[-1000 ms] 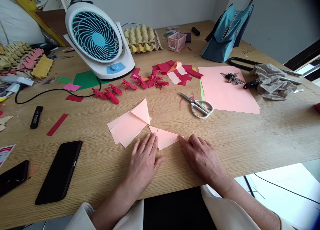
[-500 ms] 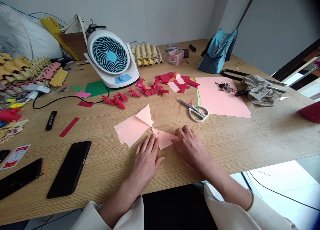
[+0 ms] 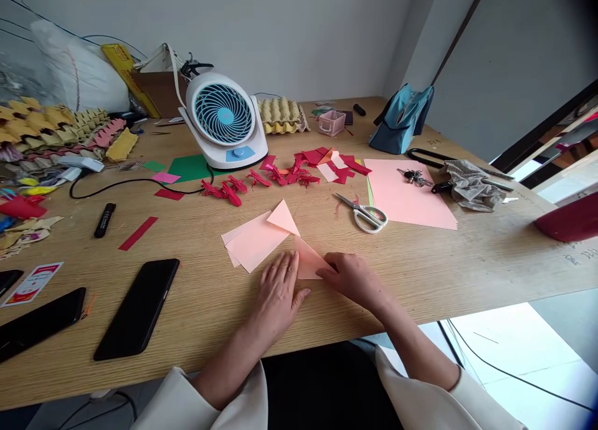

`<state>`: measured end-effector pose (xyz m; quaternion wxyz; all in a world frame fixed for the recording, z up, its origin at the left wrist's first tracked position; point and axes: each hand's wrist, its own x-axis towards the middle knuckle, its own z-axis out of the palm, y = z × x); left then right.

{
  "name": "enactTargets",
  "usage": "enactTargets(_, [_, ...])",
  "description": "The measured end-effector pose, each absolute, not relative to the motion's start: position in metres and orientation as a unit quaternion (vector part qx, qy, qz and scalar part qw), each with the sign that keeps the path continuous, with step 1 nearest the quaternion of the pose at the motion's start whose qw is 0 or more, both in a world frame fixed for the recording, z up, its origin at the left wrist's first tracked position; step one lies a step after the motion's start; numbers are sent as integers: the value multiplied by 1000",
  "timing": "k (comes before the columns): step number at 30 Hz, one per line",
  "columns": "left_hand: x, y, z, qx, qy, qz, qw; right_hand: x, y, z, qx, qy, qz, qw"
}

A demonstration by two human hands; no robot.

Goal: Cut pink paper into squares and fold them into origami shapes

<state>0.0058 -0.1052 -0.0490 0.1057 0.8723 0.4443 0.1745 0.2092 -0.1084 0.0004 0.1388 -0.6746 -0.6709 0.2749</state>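
A folded piece of pink paper (image 3: 308,260) lies on the table between my hands. My left hand (image 3: 279,286) rests flat, fingers stretched, with its fingertips along the paper's left side. At the right corner, my right hand (image 3: 350,279) is closed, thumb and bent fingers pinching the paper. Just beyond my left fingertips are more pink paper sheets (image 3: 255,243), overlapping, with a folded pink triangle (image 3: 283,218) on top. White-handled scissors (image 3: 369,218) lie farther off, past my right hand.
A black phone (image 3: 137,308) and a marker (image 3: 105,220) lie at the left. Behind are a fan (image 3: 227,121), red paper cutouts (image 3: 280,176) and red scraps (image 3: 322,157). To the right, keys (image 3: 415,177) rest on large pink sheets (image 3: 406,199), near a grey cloth (image 3: 474,184).
The held paper has turned, and its right corner now points lower. My right hand has shifted slightly down with it. My left hand stays flat. The camera view has shifted a little.
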Motion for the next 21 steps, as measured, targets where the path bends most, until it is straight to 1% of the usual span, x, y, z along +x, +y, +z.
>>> enactTargets(3, [3,-97,-39,800,466,291,243,213,-109,1,-647,-666,307,208])
enactTargets(5, [5,-85,-24,720,471,350,369,213,-107,5,-611,-668,338,258])
enactTargets(7, [10,-71,-5,638,452,363,507,211,-104,10,-566,-670,375,299])
enactTargets(9, [16,-57,15,586,418,352,598,208,-98,17,-533,-674,402,316])
enactTargets(11, [23,-45,30,556,409,354,631,207,-88,24,-519,-682,409,313])
enactTargets(14, [29,-28,40,561,388,349,643,210,-66,35,-495,-699,422,296])
enactTargets(17, [31,-13,37,562,365,352,653,213,-41,36,-442,-712,459,296])
enactTargets(21, [29,-2,21,548,373,371,650,206,-21,16,-424,-703,485,302])
